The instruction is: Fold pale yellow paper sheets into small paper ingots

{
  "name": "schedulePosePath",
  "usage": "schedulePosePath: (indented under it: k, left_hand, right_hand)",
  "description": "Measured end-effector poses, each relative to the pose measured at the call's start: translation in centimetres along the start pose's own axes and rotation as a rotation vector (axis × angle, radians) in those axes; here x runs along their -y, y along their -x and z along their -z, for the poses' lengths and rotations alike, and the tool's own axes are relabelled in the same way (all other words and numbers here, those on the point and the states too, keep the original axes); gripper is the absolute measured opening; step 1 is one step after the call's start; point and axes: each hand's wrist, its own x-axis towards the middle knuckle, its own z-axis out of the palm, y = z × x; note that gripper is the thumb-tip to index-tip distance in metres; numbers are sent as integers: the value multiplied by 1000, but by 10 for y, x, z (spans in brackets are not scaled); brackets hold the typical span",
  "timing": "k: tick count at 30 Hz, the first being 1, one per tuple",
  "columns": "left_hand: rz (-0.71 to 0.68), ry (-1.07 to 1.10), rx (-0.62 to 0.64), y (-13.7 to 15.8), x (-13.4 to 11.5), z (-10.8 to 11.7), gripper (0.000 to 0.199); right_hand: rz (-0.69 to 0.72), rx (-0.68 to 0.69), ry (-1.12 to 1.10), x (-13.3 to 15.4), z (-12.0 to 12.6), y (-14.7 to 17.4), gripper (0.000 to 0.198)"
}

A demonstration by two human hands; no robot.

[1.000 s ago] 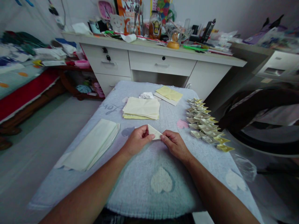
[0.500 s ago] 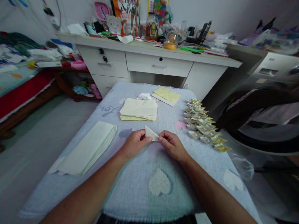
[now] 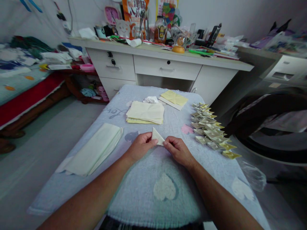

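A small folded paper triangle (image 3: 157,136), cream-coloured, is held between my two hands just above the cloth. My left hand (image 3: 142,144) pinches its left side, thumb in front and fingers behind. At the lower right corner, the thumb and fingertips of my right hand (image 3: 177,149) grip the paper. Beyond my hands lies a stack of cream and yellow paper sheets (image 3: 145,111). Rows of folded paper boats (image 3: 211,129) stand to the right. On the left rests a longer folded bundle of pale paper (image 3: 94,150).
A blue patterned cloth (image 3: 134,198) covers the work surface. Farther back lie crumpled white paper (image 3: 151,99) and yellow sheets (image 3: 174,97). A white desk (image 3: 168,68) with cluttered top stands ahead, a washing machine (image 3: 275,73) at right, a clear plastic bag (image 3: 254,175) beside the cloth's right edge.
The whole view has shifted slightly, so things appear a little farther right. Both hands keep their hold on the paper triangle, with no clear change in its fold.
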Motion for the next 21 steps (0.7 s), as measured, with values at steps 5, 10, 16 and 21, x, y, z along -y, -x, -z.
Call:
schedulePosePath:
  k: [5, 10, 16, 21]
  left_hand:
    - [-17, -16, -19, 1, -1, -1, 28]
    - [-18, -136, 63, 3, -2, -3, 30]
    - [-19, -269, 89, 6, -6, -5, 32]
    - [-27, -248, 72, 5, -6, -5, 34]
  right_hand:
    - [-13, 72, -52, 4, 3, 1, 36]
    - [-50, 93, -242, 5, 4, 2, 34]
    - [-85, 101, -284, 0, 2, 3, 37]
    - [-92, 103, -297, -2, 1, 3, 37]
